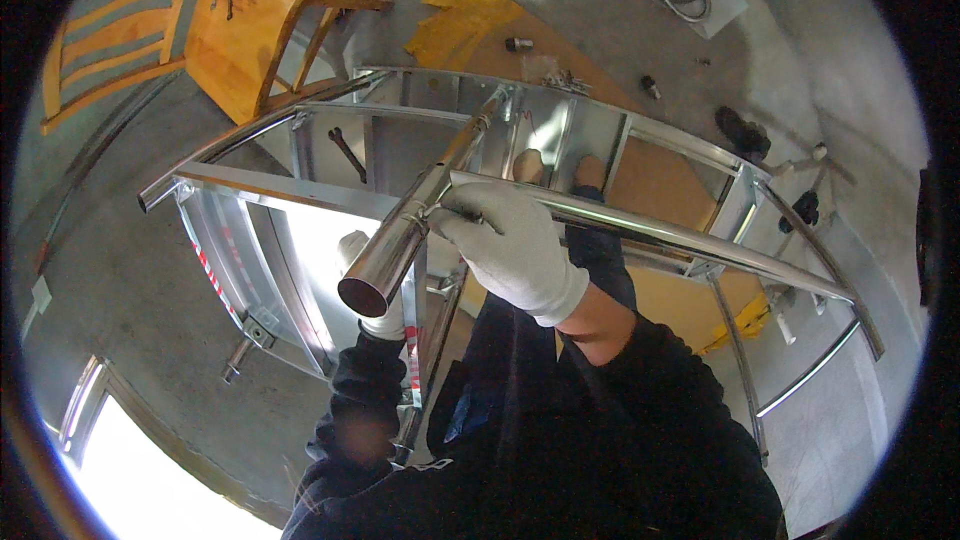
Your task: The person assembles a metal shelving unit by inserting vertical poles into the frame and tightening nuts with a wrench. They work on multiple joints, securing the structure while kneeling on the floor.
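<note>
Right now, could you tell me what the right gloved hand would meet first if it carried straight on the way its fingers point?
The white-gloved right hand points left and already rests against the shiny round steel tube; that tube comes first, though depth is unclear.

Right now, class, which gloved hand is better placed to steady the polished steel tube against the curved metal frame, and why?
Right. The right hand lies on top where the steel tube crosses the curved metal frame. The left hand sits lower, mostly hidden behind the tube's open end.

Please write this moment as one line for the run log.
right hand: gloved, gripping steel tube at rail joint | left hand: gloved, below tube's open end, mostly hidden | metal frame: curved | wooden chair: lying behind
</note>
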Available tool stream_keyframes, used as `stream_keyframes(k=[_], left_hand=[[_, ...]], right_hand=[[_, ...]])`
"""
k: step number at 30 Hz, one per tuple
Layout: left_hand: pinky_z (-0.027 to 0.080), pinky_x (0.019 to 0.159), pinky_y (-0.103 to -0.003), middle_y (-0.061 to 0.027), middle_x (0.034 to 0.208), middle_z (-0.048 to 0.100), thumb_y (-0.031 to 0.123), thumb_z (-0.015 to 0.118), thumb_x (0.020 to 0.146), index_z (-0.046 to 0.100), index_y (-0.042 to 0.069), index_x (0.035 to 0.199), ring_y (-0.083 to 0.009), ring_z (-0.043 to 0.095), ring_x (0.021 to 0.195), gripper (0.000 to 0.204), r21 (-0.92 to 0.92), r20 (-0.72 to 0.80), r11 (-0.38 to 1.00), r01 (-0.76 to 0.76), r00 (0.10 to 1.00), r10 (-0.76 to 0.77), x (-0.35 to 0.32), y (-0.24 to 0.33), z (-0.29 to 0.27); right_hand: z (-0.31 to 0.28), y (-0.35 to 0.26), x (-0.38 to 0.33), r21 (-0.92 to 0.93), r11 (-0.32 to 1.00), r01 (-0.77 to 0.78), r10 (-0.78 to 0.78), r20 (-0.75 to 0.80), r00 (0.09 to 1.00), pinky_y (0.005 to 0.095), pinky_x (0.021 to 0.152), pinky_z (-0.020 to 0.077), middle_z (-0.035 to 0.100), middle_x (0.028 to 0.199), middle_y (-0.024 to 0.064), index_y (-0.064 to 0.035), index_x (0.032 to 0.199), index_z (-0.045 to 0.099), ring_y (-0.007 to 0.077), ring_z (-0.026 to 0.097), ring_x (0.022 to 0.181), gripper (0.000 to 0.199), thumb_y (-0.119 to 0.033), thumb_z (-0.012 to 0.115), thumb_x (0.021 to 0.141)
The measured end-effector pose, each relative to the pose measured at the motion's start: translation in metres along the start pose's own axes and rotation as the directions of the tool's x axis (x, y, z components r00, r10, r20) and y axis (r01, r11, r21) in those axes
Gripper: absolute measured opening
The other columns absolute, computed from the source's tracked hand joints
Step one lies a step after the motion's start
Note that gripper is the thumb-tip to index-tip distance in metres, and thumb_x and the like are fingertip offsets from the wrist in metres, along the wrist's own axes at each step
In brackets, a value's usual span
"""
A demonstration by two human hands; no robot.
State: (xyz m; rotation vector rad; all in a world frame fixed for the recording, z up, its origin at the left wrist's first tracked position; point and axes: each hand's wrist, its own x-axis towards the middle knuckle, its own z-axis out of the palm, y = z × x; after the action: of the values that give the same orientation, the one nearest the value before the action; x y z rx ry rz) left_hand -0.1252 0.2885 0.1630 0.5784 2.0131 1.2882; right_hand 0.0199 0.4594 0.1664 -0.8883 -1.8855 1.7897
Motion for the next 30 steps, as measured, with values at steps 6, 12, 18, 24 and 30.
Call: stream_keyframes(k=[6,12,18,24,30], left_hand=[[0.048,0.084,-0.031,-0.0103,0.105,0.06,0.012,0.057,0.092,0.049,-0.004,0.118,-0.0189,0.059,0.094,0.031,-0.014,0.008,1.0,-0.001,1.0,0.001,0.0,0.001,0.001],[0.048,0.084,-0.031,-0.0102,0.105,0.06,0.011,0.057,0.092,0.05,-0.004,0.116,-0.019,0.059,0.094,0.03,-0.031,0.01,1.0,0.004,1.0,-0.004,-0.001,0.002,0.003],[0.048,0.084,-0.031,-0.0102,0.104,0.06,0.01,0.057,0.092,0.051,-0.004,0.115,-0.0191,0.059,0.094,0.028,-0.043,0.015,0.999,0.003,1.0,-0.002,0.0,0.003,0.004],[0.048,0.084,-0.031,-0.0101,0.104,0.06,0.009,0.057,0.091,0.052,-0.005,0.114,-0.0192,0.059,0.094,0.027,-0.064,0.014,0.998,0.0,1.0,0.001,0.001,0.008,0.01],[0.048,0.086,-0.031,-0.01,0.105,0.06,0.008,0.057,0.092,0.052,-0.004,0.115,-0.0188,0.059,0.095,0.027,-0.113,0.02,0.993,0.018,1.0,-0.016,0.0,0.018,0.014]], right_hand=[[-0.001,-0.008,0.001,0.078,0.98,-0.182,0.179,0.044,0.983,0.0415,0.067,0.045,0.059,0.074,0.0152,-0.0031,0.082,0.065,0.0345,0.057,0.071,0.02,-0.019,0.053,0.08],[0.008,0.01,-0.004,-0.069,0.978,0.197,-0.198,-0.007,0.98,0.0444,0.06,0.0469,0.058,0.082,0.0145,-0.0031,0.081,0.058,0.0349,0.058,0.073,0.013,-0.016,0.059,0.079],[0.004,0.018,-0.001,-0.269,0.792,0.548,-0.555,0.054,0.83,0.0369,0.056,0.0499,0.055,0.091,0.0086,-0.0045,0.078,0.058,0.0262,0.057,0.076,0.013,-0.012,0.065,0.07],[0.004,0.019,0.004,-0.236,0.752,0.615,-0.622,0.054,0.781,0.0358,0.053,0.0487,0.059,0.092,0.0116,-0.0016,0.085,0.06,0.0276,0.06,0.071,0.024,-0.012,0.067,0.065],[-0.004,0.006,0.01,-0.159,0.891,0.426,-0.396,0.189,0.899,0.0367,0.054,0.049,0.062,0.091,0.0106,-0.0045,0.085,0.063,0.0277,0.061,0.072,0.022,-0.015,0.068,0.067]])
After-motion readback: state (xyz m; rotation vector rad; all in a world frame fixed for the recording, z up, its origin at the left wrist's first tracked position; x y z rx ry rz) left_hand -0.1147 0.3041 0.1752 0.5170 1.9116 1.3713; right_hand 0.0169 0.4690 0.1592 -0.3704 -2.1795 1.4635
